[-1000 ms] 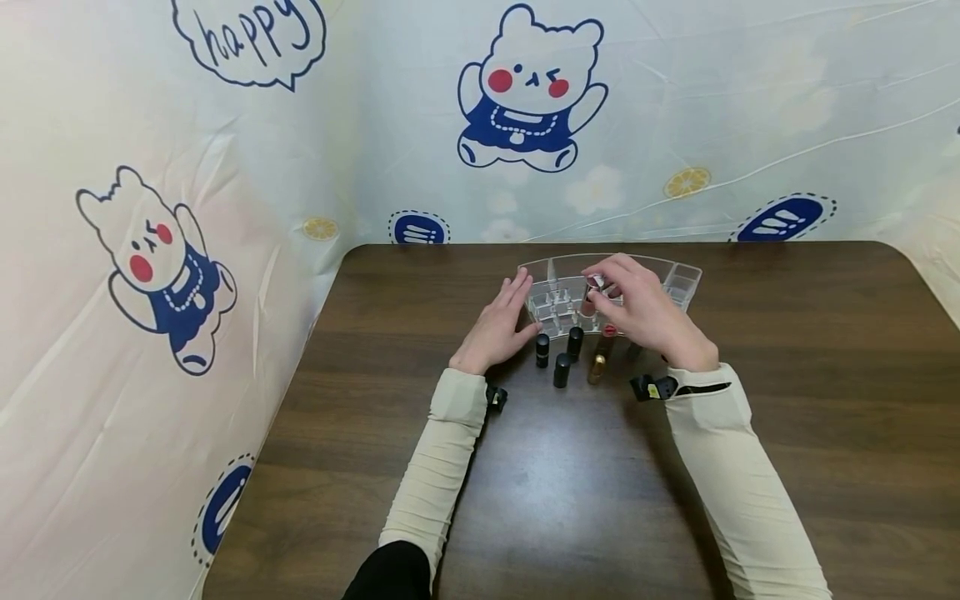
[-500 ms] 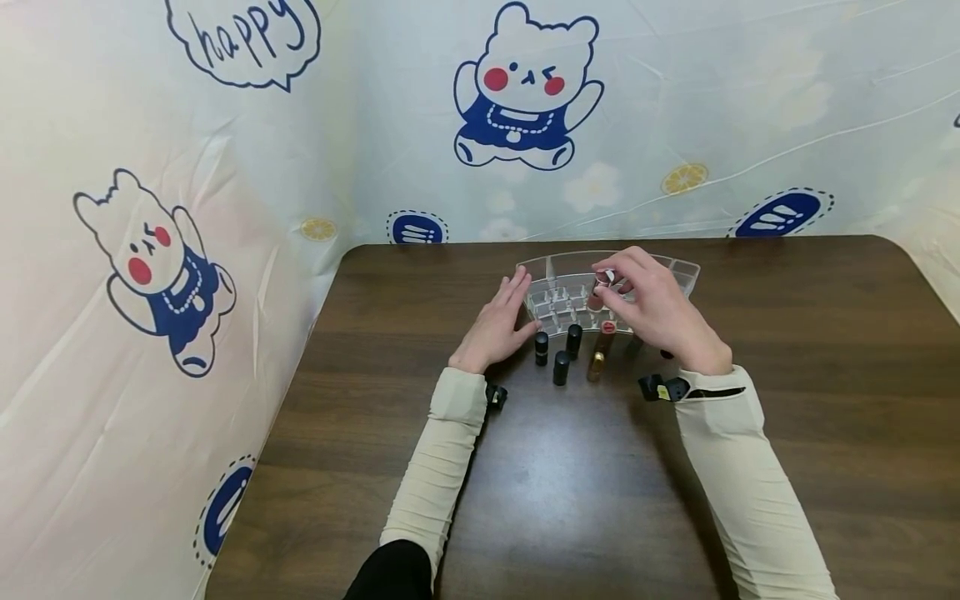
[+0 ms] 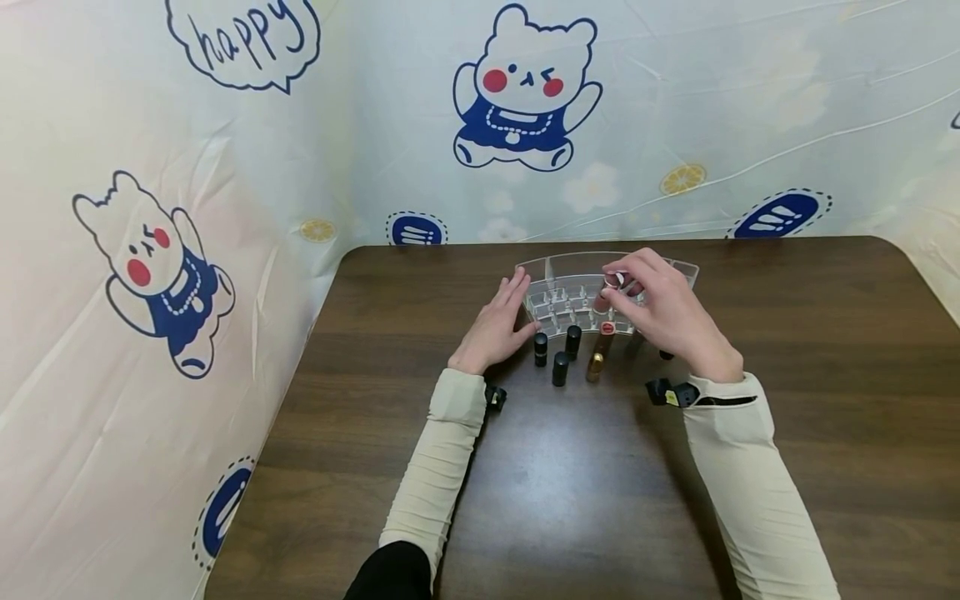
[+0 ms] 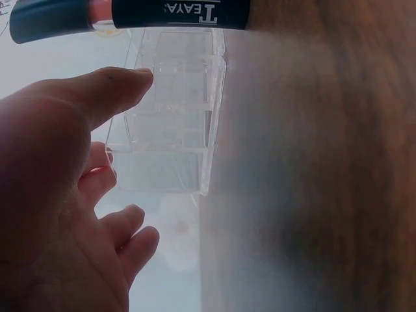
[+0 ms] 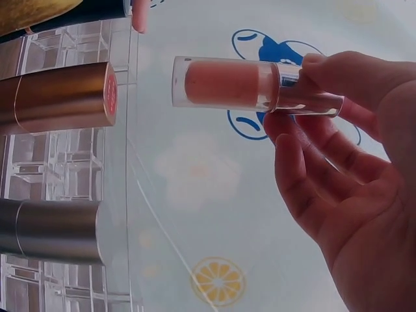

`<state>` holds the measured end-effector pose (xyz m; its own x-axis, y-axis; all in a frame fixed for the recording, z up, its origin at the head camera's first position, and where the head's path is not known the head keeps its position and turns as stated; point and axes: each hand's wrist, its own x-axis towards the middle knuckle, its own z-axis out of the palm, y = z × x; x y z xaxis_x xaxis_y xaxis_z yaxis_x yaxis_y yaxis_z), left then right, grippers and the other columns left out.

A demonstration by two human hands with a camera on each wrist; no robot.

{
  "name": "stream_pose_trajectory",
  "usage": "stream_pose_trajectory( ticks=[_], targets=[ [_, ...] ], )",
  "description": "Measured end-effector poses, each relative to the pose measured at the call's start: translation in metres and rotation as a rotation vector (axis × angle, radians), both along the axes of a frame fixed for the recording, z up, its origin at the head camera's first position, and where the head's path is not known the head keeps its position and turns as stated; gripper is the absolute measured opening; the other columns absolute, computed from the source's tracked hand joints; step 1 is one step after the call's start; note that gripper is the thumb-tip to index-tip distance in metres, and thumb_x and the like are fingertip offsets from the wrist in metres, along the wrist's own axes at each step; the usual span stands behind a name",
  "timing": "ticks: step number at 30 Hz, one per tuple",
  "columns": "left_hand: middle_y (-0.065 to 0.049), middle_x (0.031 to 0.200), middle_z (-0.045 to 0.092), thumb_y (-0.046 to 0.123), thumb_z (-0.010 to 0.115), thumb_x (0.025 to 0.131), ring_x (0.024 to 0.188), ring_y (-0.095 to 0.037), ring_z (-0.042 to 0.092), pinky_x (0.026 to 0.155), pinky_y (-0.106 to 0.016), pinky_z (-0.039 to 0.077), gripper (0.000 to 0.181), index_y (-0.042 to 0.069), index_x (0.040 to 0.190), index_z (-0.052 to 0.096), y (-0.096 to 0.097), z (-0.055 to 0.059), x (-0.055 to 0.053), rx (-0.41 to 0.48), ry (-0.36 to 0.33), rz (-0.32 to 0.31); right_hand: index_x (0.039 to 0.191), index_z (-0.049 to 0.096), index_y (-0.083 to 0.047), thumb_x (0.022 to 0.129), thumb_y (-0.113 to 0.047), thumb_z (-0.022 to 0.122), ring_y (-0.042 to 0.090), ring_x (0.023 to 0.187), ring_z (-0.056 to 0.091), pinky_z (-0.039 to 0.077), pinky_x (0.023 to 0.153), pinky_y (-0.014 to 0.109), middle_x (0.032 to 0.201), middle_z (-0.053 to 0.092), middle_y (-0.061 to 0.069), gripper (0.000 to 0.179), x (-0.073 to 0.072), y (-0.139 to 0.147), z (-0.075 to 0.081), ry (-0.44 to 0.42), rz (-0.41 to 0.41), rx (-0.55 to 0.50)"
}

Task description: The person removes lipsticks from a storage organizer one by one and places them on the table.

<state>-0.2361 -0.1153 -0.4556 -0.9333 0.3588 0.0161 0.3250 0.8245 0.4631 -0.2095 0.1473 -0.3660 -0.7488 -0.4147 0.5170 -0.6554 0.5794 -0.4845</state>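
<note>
My right hand (image 3: 663, 312) pinches a lip gloss tube (image 5: 227, 84) by its shiny rose-metal end, thumb against fingers. The tube's other end is clear with pink inside. In the head view it hangs over a clear acrylic organizer (image 3: 555, 321) divided into small compartments. At the organizer's left end lies my left hand (image 3: 491, 329), fingers stretched out and thumb spread toward the front corner. Just in front of the organizer stand black tubes (image 3: 560, 369), a bronze lipstick (image 5: 58, 97) with a red top and a gold-topped tube (image 3: 595, 367).
A grey metallic tube (image 5: 52, 224) stands before the organizer in the right wrist view. Close to the left wrist camera is a dark tube (image 4: 182, 13) with white lettering. The brown wooden table (image 3: 540, 483) ends at a printed cloth backdrop (image 3: 637, 125).
My right hand has shifted to the right with the lip gloss tube, along the organizer. The left hand stays at the organizer's left end.
</note>
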Motion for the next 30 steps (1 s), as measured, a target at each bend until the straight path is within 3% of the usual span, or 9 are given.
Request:
stream_pose_trajectory(
  ticks=[14, 30],
  targets=[
    [0.004, 0.165, -0.001, 0.039, 0.056, 0.097, 0.152, -0.028, 0.009, 0.115, -0.057, 0.025, 0.078, 0.016, 0.157, 0.012, 0.0, 0.0, 0.0, 0.007, 0.004, -0.009, 0.106, 0.066, 0.0, 0.083, -0.002, 0.073, 0.017, 0.081, 0.059, 0.045, 0.072, 0.014, 0.1, 0.062, 0.011, 0.024, 0.005, 0.008, -0.003, 0.026, -0.002, -0.054],
    [0.007, 0.164, -0.002, 0.037, 0.056, 0.097, 0.152, -0.027, 0.008, 0.114, -0.059, 0.025, 0.077, 0.018, 0.157, 0.012, 0.0, -0.001, 0.0, 0.011, -0.006, 0.001, 0.101, 0.067, -0.003, 0.08, -0.004, 0.076, 0.014, 0.08, 0.058, 0.043, 0.072, 0.01, 0.097, 0.063, 0.007, 0.023, 0.019, 0.018, -0.002, 0.0, -0.041, -0.052]
  ],
)
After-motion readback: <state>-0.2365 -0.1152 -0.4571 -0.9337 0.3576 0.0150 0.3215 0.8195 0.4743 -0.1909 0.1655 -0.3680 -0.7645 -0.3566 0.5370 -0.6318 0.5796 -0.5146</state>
